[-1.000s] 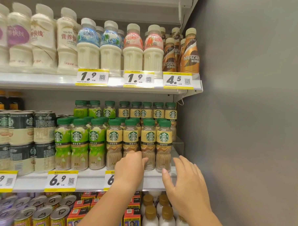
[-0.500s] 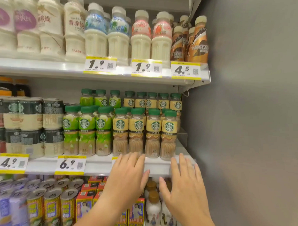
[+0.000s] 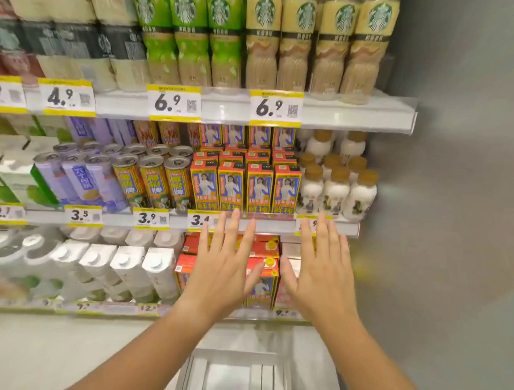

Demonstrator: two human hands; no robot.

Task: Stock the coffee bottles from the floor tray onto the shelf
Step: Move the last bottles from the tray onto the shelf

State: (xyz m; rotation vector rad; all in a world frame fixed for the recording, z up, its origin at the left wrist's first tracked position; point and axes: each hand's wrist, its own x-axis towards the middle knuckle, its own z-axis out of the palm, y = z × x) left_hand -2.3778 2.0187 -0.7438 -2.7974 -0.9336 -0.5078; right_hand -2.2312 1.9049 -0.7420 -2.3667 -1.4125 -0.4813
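Beige coffee bottles [image 3: 330, 44] with yellow labels stand in a row at the right end of the top visible shelf [image 3: 356, 113], next to green-labelled bottles [image 3: 180, 38]. A white floor tray [image 3: 227, 373] lies at the bottom centre; what I see of it holds no bottles. My left hand [image 3: 223, 270] and my right hand [image 3: 323, 274] are held out flat, fingers spread, palms down, in front of the lower shelves and above the tray. Neither hand holds anything.
Red and yellow drink cartons [image 3: 244, 188], cans [image 3: 150, 181] and white bottles with brown caps [image 3: 335, 192] fill the middle shelf. White cartons [image 3: 123, 265] and red cartons [image 3: 264, 271] sit on the lowest shelf. A grey wall [image 3: 455, 203] bounds the right side.
The view has dropped from the upper shelves toward the floor. Both hands have come away from the coffee-bottle shelf and now hang lower, over the tray, still empty.
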